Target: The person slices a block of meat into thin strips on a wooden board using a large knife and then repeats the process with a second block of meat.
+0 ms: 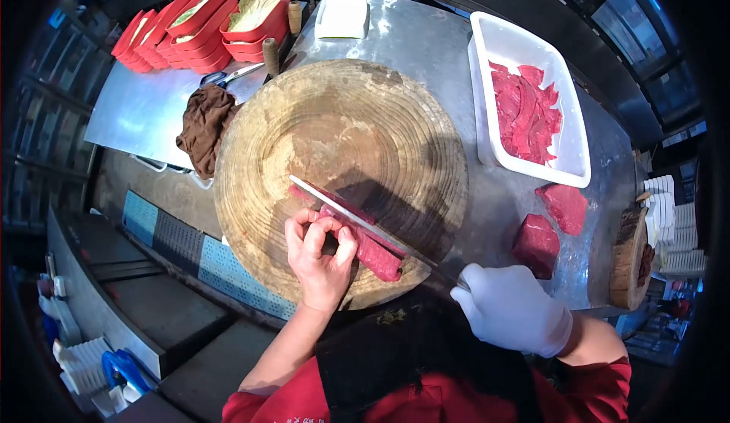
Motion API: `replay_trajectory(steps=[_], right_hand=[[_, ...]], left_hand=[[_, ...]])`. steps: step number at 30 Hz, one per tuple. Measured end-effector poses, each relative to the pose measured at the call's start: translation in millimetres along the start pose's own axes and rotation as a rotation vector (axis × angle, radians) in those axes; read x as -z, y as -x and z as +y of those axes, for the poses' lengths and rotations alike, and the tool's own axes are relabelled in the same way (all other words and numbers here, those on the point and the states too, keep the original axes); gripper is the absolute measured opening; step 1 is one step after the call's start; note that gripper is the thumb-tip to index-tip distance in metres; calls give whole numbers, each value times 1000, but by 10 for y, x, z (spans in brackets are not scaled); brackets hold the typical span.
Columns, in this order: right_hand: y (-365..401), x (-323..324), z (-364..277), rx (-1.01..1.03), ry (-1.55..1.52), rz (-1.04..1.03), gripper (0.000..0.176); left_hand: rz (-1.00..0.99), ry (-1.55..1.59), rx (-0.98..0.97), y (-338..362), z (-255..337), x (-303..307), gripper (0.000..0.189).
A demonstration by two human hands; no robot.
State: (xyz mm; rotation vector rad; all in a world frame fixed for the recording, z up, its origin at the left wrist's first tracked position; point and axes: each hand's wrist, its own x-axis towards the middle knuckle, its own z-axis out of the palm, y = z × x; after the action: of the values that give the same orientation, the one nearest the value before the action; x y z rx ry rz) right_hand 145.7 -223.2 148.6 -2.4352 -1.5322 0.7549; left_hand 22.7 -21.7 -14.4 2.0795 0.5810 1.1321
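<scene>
On a round wooden chopping block point(411, 130) lies a long piece of red raw meat point(378, 258). The bare fingers of my left hand point(319, 259) are curled, knuckles forward, and press down on the meat beside the blade. My right hand point(511, 309), in a white glove, is wrapped round the handle of a long knife point(357, 219). The blade runs diagonally over the meat, its tip toward the upper left. Its edge overlaps the meat in this view, and a strip of meat shows on the blade's far side. The glove hides most of the handle.
A white tub point(528, 166) of sliced meat stands at the right, with two meat chunks point(537, 244) below it. Stacked red baskets point(205, 42), a white container point(342, 17), a brown cloth point(205, 130) and scissors point(220, 79) lie around the block.
</scene>
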Motion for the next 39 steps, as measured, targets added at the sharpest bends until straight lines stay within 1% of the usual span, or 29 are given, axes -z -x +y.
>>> replay_trajectory(steps=[1, 2, 5, 8, 12, 17, 19, 22, 23, 25, 27, 29, 30, 31, 32, 33, 34, 35, 36, 37, 38, 39], right_hand=[[27, 24, -24, -26, 4, -35, 21], [46, 17, -24, -23, 6, -42, 21], [95, 4, 1, -5, 0, -35, 21], [108, 23, 7, -39, 2, -68, 21], [49, 44, 3, -38, -14, -118, 21], [-132, 65, -32, -35, -28, -180, 20], [-263, 82, -64, 48, -10, -155, 19], [-489, 112, -142, 72, -2, -198, 17], [-558, 125, -157, 64, 10, -205, 17], [-666, 107, -191, 159, 26, -128, 16], [-876, -84, -227, 149, -1, -114, 18], [-1017, -152, -242, 154, -24, -83, 21], [-1022, -151, -252, 135, -13, -93, 20], [-987, -156, -255, 113, -7, -99, 19], [-983, -157, -230, 146, -10, -74, 18], [-984, -192, -185, 189, -30, -31, 18], [-954, -220, -151, 233, -54, 10, 18], [-732, -206, -100, 242, -35, 29, 14], [-512, -182, -20, 246, -7, 22, 13], [-299, -144, 83, 236, 115, -61, 11], [-104, -135, 182, 201, 184, -102, 10], [36, -121, 272, 99, 165, -132, 12]], left_hand=[[39, 31, 81, -13, 55, -34, 21], [43, 29, 88, -19, 77, -40, 21], [58, 18, 110, -15, 82, -46, 23], [35, -2, 147, -11, 80, -41, 25], [23, -82, 122, -17, 82, -37, 26], [5, -87, 143, -17, 94, 8, 29], [35, -76, 99, -11, 52, -9, 33], [36, -103, 124, -21, 65, 18, 34], [32, -88, 167, 20, 57, 13, 35], [31, -70, 166, -4, 54, 17, 35], [33, -50, 151, -14, 75, 28, 35], [37, -64, 239, -12, 123, 28, 30], [40, -62, 234, -2, 137, 26, 30], [32, -70, 260, 18, 139, 18, 27], [33, -81, 275, 10, 129, -3, 25], [35, -105, 239, -1, 120, -11, 25], [49, -64, 204, 18, 85, -24, 26], [69, -77, 164, 2, 143, -10, 27], [92, -82, 151, -11, 148, -3, 27], [97, -95, 142, 6, 129, 2, 27], [100, -115, 147, 26, 99, -7, 26], [104, -135, 158, 51, 97, -3, 25]])
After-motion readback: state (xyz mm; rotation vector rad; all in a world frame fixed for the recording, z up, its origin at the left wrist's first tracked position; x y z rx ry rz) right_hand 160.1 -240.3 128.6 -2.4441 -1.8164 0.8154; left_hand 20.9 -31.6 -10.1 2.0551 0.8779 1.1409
